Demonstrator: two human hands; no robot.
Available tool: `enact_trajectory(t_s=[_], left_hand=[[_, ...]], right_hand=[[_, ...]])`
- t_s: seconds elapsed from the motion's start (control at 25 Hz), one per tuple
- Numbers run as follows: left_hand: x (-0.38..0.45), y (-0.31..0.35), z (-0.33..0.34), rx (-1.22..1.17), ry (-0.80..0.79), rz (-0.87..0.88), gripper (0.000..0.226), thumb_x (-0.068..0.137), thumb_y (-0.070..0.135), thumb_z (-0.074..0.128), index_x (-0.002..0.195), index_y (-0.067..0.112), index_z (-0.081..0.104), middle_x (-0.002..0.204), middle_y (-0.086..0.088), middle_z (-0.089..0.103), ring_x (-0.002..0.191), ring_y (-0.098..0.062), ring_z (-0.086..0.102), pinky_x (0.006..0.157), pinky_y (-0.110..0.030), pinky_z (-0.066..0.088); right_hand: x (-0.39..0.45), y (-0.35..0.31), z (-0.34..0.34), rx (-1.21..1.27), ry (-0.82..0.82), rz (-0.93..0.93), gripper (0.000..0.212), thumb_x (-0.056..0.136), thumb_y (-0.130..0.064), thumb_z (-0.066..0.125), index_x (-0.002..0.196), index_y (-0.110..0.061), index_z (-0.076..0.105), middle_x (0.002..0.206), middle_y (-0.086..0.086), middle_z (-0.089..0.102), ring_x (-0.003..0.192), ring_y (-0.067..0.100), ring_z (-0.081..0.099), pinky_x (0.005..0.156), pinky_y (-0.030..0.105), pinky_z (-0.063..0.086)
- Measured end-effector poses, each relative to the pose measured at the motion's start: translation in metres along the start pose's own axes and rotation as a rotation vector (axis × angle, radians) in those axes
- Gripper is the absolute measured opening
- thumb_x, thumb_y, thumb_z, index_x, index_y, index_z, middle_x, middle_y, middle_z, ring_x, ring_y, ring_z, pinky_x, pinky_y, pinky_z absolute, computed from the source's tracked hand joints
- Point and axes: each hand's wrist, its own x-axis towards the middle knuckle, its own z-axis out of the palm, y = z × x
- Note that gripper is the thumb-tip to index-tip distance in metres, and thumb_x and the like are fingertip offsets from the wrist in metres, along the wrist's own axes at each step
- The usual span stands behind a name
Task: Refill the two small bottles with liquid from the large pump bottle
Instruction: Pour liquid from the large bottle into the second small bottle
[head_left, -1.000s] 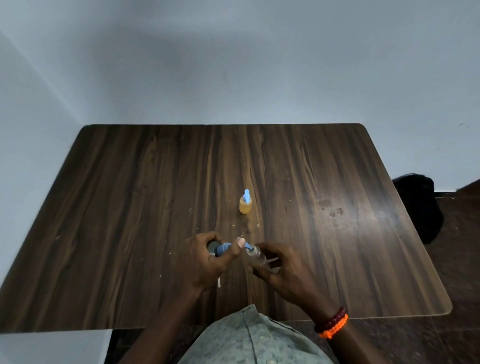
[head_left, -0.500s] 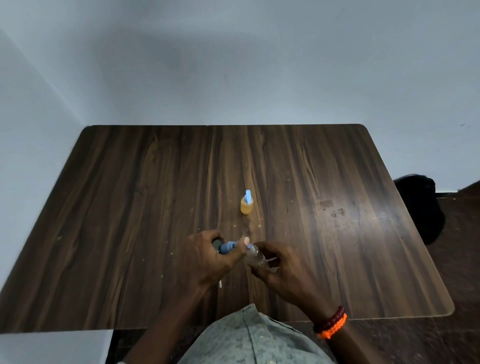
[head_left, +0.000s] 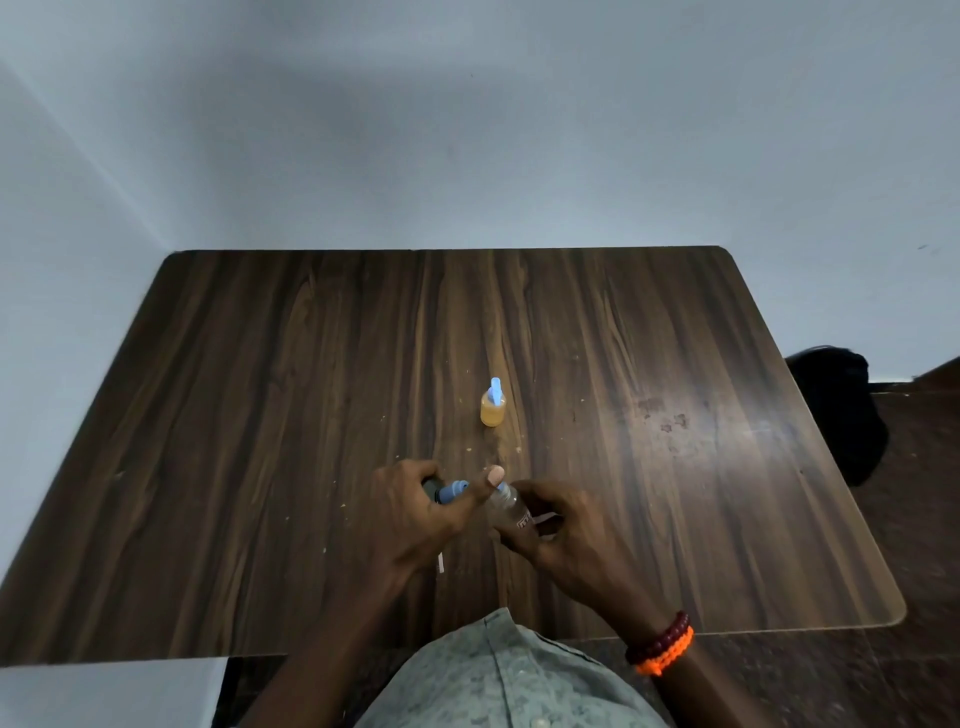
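Note:
My left hand (head_left: 415, 514) grips the large pump bottle (head_left: 441, 491), of which only the blue pump head and a bit of dark body show; my thumb lies along the nozzle. My right hand (head_left: 561, 535) holds a small clear bottle (head_left: 509, 506), tilted, with its mouth against the nozzle tip under my thumb. A second small bottle (head_left: 492, 405), filled with orange-yellow liquid and wearing a light blue cap, stands upright on the dark wooden table (head_left: 260, 415), beyond my hands.
A small white stick-like piece (head_left: 441, 563) lies on the table under my left hand. Crumbs and stains dot the tabletop. A black bag (head_left: 836, 410) sits on the floor past the table's right edge. Walls close off the back and left.
My left thumb has shifted slightly along the pump nozzle and both hands edged a little away from me. The orange-filled bottle has stayed put.

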Motion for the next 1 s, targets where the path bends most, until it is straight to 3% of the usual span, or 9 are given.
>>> enact_trajectory(t_s=[0.08, 0.24, 0.44, 0.64, 0.84, 1.0], left_hand=[[0.000, -0.001, -0.001, -0.013, -0.013, -0.021, 0.110, 0.058, 0.110, 0.029, 0.059, 0.006, 0.065, 0.052, -0.010, 0.059, 0.044, -0.008, 0.045, 0.048, -0.024, 0.038], [-0.002, 0.001, -0.002, 0.040, -0.013, -0.012, 0.090, 0.066, 0.095, 0.043, 0.061, 0.010, 0.069, 0.053, -0.006, 0.062, 0.047, -0.014, 0.056, 0.049, -0.028, 0.043], [-0.002, 0.003, -0.004, 0.009, -0.045, -0.033, 0.108, 0.062, 0.108, 0.032, 0.057, 0.005, 0.062, 0.051, -0.012, 0.058, 0.042, -0.008, 0.042, 0.049, -0.028, 0.039], [-0.002, 0.010, -0.007, 0.034, -0.037, -0.031, 0.086, 0.066, 0.088, 0.044, 0.057, 0.006, 0.067, 0.052, -0.011, 0.061, 0.044, -0.010, 0.047, 0.049, -0.029, 0.039], [-0.003, 0.014, -0.016, 0.032, -0.060, -0.024, 0.108, 0.058, 0.108, 0.033, 0.056, 0.004, 0.062, 0.043, 0.003, 0.043, 0.039, -0.009, 0.042, 0.041, -0.017, 0.036], [-0.003, 0.016, -0.018, 0.074, -0.049, -0.011, 0.087, 0.065, 0.093, 0.041, 0.060, 0.010, 0.068, 0.050, -0.002, 0.058, 0.043, -0.008, 0.047, 0.045, -0.015, 0.031]], right_hand=[[0.000, 0.000, -0.001, 0.012, -0.001, -0.002, 0.026, 0.091, -0.030, 0.078, 0.113, -0.016, 0.075, 0.099, -0.005, 0.076, 0.087, 0.003, 0.072, 0.068, 0.014, 0.057], [-0.004, -0.001, 0.000, -0.001, -0.014, -0.006, 0.031, 0.090, -0.036, 0.076, 0.115, -0.018, 0.075, 0.099, -0.007, 0.076, 0.085, 0.004, 0.073, 0.069, 0.021, 0.061], [-0.004, -0.001, -0.001, 0.015, 0.038, -0.002, 0.030, 0.086, -0.029, 0.082, 0.112, -0.015, 0.076, 0.097, -0.007, 0.076, 0.087, 0.003, 0.072, 0.069, 0.015, 0.058], [-0.005, -0.002, 0.001, -0.029, 0.030, -0.028, 0.029, 0.086, -0.029, 0.083, 0.112, -0.018, 0.076, 0.095, -0.015, 0.071, 0.090, -0.002, 0.068, 0.067, 0.008, 0.052], [-0.004, -0.003, 0.003, -0.010, 0.070, -0.032, 0.032, 0.088, -0.034, 0.079, 0.116, -0.018, 0.075, 0.101, -0.007, 0.076, 0.088, 0.005, 0.070, 0.067, 0.012, 0.054], [-0.002, -0.002, 0.003, -0.062, 0.051, -0.084, 0.036, 0.087, -0.036, 0.076, 0.118, -0.018, 0.075, 0.103, -0.007, 0.075, 0.090, 0.004, 0.068, 0.069, 0.009, 0.051]])
